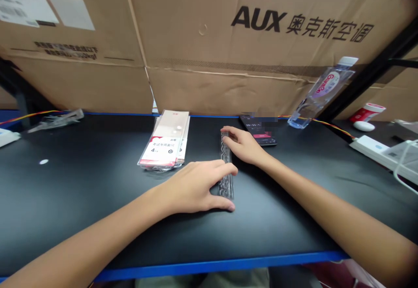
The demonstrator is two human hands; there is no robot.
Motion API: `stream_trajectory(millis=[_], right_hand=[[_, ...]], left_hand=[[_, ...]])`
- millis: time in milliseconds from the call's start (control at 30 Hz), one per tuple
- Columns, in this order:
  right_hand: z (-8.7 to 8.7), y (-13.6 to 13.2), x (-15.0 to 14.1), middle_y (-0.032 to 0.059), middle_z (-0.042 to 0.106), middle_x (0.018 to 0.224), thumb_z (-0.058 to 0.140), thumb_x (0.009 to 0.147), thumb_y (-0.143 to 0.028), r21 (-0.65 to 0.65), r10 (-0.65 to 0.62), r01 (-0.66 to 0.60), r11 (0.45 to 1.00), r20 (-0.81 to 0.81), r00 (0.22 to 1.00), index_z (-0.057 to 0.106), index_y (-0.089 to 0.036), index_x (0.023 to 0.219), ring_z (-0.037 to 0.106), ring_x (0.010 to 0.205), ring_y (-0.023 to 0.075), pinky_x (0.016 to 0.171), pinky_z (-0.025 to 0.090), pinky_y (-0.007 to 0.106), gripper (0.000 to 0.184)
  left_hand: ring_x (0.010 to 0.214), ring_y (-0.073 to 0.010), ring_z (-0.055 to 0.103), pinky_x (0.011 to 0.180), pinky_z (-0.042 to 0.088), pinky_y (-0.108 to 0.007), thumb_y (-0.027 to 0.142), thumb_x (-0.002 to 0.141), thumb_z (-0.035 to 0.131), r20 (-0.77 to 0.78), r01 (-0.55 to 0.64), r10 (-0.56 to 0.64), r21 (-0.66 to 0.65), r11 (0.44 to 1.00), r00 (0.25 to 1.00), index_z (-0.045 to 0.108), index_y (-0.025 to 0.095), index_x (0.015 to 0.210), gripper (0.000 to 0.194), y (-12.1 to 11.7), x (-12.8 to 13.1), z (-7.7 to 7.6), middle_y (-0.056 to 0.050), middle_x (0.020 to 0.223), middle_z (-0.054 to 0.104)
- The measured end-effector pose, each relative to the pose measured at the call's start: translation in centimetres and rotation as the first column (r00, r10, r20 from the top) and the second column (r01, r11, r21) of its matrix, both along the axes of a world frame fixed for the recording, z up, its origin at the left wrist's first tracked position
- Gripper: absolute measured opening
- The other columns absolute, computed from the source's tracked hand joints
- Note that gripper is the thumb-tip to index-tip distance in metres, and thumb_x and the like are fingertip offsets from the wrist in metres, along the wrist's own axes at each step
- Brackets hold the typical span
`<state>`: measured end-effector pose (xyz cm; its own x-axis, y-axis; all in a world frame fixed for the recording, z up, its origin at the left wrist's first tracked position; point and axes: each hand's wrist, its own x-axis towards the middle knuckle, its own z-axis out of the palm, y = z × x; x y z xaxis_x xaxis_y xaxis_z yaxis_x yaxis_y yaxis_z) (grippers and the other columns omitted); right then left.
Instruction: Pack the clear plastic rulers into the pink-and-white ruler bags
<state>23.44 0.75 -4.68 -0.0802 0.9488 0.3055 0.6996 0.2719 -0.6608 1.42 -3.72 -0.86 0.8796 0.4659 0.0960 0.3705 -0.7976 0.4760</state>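
A clear plastic ruler (pixel 226 183) lies lengthwise on the black table (pixel 81 192), pointing away from me. My left hand (pixel 196 188) rests at its near end, with fingers curled over the ruler and the thumb flat on the table beneath it. My right hand (pixel 243 145) presses fingertips on the ruler's far end. A stack of ruler packets (pixel 166 143) with red and white labels lies just left of the ruler.
A phone (pixel 259 130) with a lit screen lies beyond my right hand. A leaning water bottle (pixel 321 91) stands at the back right. Large cardboard boxes (pixel 228 44) wall the back. A white power strip (pixel 375 148) and cables sit right, a clear wrapper (pixel 57 120) left.
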Motion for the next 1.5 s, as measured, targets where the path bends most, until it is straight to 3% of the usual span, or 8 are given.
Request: stream_trajectory(millis=[167,433,1500], right_hand=[[-0.04,-0.14,-0.21,0.0094,0.069,0.121,0.051,0.092,-0.026,0.074,0.013,-0.019,0.997,0.082,0.997,0.064,-0.017,0.12,0.067,0.101,0.0229,0.095,0.051,0.038,0.033],[-0.11,-0.24,-0.36,0.0128,0.064,0.127,0.048,0.094,-0.024,0.136,0.076,-0.102,0.985,0.189,0.979,0.065,-0.016,0.117,0.06,0.12,0.0234,0.108,0.045,0.039,0.029],[0.41,-0.82,-0.51,0.0125,0.065,0.127,0.044,0.098,-0.023,0.113,0.132,-0.166,0.98,0.263,0.956,0.061,-0.016,0.123,0.058,0.122,0.0251,0.108,0.044,0.042,0.031]], left_hand=[[0.081,-0.018,0.062,0.063,0.04,-0.027,0.058,0.083,0.068,-0.008,0.018,-0.018,0.029,0.999,1.0,0.055,0.027,0.122,0.051,0.0,0.04,-0.14,0.001,0.101,0.064],[0.086,-0.0195,0.062,0.067,0.041,-0.029,0.06,0.086,0.063,-0.049,0.04,-0.036,0.088,0.995,0.998,0.057,0.027,0.121,0.049,-0.04,-0.03,-0.16,0.0,0.101,0.062],[0.086,-0.0195,0.061,0.068,0.041,-0.03,0.059,0.091,0.056,-0.093,0.076,-0.065,0.124,0.989,0.994,0.06,0.024,0.12,0.046,-0.21,-0.07,0.03,-0.003,0.101,0.06]])
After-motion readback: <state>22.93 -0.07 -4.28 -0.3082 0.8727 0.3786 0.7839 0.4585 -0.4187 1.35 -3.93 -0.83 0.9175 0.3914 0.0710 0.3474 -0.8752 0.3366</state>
